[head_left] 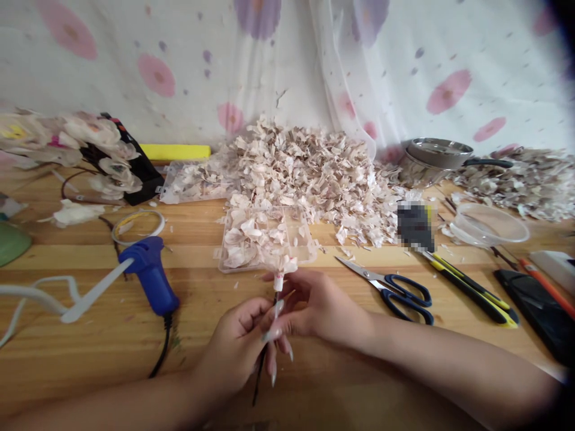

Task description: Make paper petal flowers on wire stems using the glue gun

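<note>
A handmade flower (284,269) with pale petals and a white base stands upright on a thin dark stem (257,383) at the middle front. My left hand (240,338) is closed, pinching the stem below the flower head. From the other side, the curled fingers of my right hand (326,308) close round the stem just under the white base, their tips meeting those of the left. The fingers partly hide the stem there. Just beyond the hands sits a clear compartment box (309,254) holding loose pale petals (251,232).
A large petal heap (309,161) lies behind the box. To the left are a blue glue gun (155,278) and a tape roll (159,230). Scissors (381,281), a utility knife (471,287), a clear dish (489,226) and a black phone (534,308) lie to the right.
</note>
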`<state>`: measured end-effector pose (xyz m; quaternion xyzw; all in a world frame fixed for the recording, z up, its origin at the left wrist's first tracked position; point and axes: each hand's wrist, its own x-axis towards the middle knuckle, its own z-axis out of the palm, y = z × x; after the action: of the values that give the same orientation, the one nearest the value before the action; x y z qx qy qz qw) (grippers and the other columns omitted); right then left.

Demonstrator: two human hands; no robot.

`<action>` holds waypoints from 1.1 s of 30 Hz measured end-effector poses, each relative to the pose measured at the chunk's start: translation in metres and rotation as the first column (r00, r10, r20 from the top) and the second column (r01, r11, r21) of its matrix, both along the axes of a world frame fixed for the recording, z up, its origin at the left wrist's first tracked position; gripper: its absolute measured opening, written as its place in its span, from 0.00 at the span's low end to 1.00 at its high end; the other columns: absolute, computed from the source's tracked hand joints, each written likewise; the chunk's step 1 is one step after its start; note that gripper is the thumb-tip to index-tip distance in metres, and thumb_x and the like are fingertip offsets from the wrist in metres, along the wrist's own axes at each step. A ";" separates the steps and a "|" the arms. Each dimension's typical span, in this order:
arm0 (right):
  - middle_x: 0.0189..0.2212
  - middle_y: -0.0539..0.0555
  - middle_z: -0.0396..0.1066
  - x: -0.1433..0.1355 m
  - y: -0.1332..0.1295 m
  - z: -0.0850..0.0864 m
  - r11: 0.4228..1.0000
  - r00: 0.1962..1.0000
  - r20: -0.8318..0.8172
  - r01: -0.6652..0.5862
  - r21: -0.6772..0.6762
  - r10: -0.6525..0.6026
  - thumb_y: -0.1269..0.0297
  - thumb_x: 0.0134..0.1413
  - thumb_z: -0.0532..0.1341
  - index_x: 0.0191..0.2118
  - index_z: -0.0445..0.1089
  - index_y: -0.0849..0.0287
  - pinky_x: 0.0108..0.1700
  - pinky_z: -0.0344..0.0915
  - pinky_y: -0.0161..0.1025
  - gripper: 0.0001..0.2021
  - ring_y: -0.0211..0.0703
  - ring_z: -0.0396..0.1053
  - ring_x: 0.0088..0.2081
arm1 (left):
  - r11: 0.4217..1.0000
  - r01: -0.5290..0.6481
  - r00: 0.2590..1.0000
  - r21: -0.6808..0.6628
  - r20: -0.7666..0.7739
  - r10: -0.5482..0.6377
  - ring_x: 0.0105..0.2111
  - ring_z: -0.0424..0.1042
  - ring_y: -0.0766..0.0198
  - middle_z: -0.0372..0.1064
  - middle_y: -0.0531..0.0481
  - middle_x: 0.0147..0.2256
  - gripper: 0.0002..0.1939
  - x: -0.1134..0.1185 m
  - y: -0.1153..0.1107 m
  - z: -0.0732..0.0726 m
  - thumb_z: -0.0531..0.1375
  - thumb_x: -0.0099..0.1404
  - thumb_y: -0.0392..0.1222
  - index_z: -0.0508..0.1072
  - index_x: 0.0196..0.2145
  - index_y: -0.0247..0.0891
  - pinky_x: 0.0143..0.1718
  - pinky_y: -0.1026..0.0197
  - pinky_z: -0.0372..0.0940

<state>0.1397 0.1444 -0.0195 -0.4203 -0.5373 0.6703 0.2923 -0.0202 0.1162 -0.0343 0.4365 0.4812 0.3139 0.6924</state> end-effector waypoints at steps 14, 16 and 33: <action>0.22 0.50 0.74 0.020 0.007 0.012 0.902 0.889 0.443 -0.092 0.422 -0.117 0.71 0.55 0.61 0.28 0.75 0.61 0.28 0.63 0.32 0.08 0.36 0.69 0.24 | 0.995 -0.101 0.992 -0.013 -0.078 0.100 0.10 0.60 0.73 0.71 0.54 0.17 0.25 0.003 0.004 0.003 0.61 0.51 0.66 0.66 0.26 0.38 0.14 0.68 0.46; 0.24 0.51 0.75 0.021 0.005 0.012 0.858 0.878 0.465 -0.153 0.491 -0.110 0.72 0.58 0.57 0.30 0.75 0.61 0.30 0.63 0.32 0.09 0.36 0.69 0.25 | 0.994 -0.111 0.991 -0.011 -0.073 0.110 0.10 0.61 0.73 0.71 0.54 0.17 0.25 0.003 0.005 0.003 0.61 0.52 0.65 0.66 0.25 0.38 0.14 0.68 0.46; 0.17 0.47 0.56 0.021 0.000 0.015 0.575 0.816 0.543 -0.350 0.739 -0.201 0.69 0.61 0.50 0.20 0.53 0.56 0.24 0.48 0.35 0.17 0.34 0.51 0.20 | 0.991 -0.133 0.991 -0.001 -0.034 0.133 0.11 0.62 0.73 0.70 0.56 0.18 0.25 0.001 0.005 -0.003 0.63 0.52 0.64 0.66 0.24 0.37 0.14 0.69 0.50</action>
<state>0.1611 0.1440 -0.0046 -0.3940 -0.8628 0.2001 0.2455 -0.0192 0.1207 -0.0372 0.4077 0.5212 0.3511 0.6624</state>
